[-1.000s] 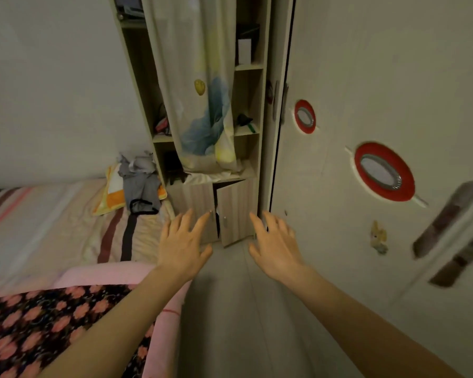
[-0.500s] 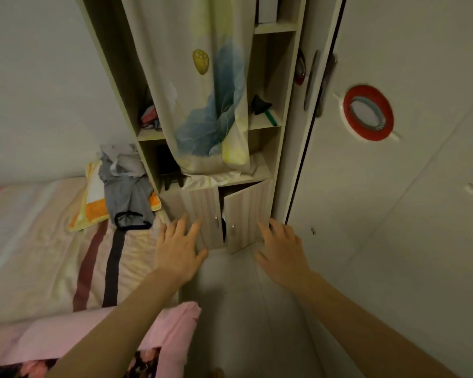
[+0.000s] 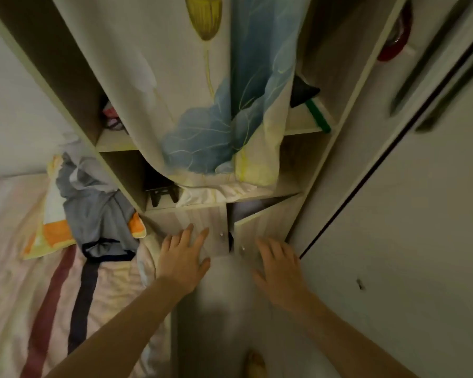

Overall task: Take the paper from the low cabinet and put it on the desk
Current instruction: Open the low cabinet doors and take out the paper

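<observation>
The low cabinet [image 3: 194, 222] sits at the foot of a tall wooden shelf unit and has two small wood-grain doors with metal knobs. Its left door looks closed; its right door [image 3: 260, 227] stands ajar, leaving a dark gap. No paper shows in that gap. My left hand [image 3: 182, 257] is spread open just in front of the left door. My right hand [image 3: 277, 266] is open too, fingers apart, close to the right door's knob [image 3: 242, 249]. Neither hand holds anything.
A floral curtain [image 3: 202, 105] hangs over the shelves above the cabinet. A bed with a striped sheet [image 3: 38, 282] and a heap of clothes [image 3: 93, 203] lies on the left. A white wardrobe door [image 3: 421, 214] fills the right. Narrow floor [image 3: 230, 323] runs between them.
The view has closed in on the shelf unit and tilted downward. Both open hands have moved forward and now sit right at the cabinet doors.
</observation>
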`<state>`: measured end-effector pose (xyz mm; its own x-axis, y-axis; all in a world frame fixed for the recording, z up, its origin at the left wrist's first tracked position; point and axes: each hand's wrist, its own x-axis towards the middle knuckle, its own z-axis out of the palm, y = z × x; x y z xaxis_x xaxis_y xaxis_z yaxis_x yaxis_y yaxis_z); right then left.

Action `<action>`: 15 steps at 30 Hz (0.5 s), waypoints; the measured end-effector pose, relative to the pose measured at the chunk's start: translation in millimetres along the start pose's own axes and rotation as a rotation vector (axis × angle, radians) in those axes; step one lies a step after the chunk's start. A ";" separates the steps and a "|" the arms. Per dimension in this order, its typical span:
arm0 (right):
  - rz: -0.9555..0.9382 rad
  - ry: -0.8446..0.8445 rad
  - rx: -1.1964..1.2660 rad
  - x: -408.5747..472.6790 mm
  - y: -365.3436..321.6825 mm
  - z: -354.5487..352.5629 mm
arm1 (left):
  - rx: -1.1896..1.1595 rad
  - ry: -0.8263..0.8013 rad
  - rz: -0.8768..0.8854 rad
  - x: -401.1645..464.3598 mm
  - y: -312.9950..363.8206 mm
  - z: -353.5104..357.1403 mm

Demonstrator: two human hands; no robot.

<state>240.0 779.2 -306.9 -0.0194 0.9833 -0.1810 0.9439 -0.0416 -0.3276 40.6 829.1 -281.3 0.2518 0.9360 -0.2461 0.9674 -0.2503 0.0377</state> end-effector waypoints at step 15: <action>0.021 -0.068 0.028 198.2 50.7 146.1 | -0.040 -0.053 -0.076 196.4 -30.3 136.8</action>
<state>235.8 946.1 -494.9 -0.0230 0.9679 -0.2501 0.9347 -0.0679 -0.3488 57.1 986.6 -463.3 0.1773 0.9372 -0.3002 0.9842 -0.1683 0.0558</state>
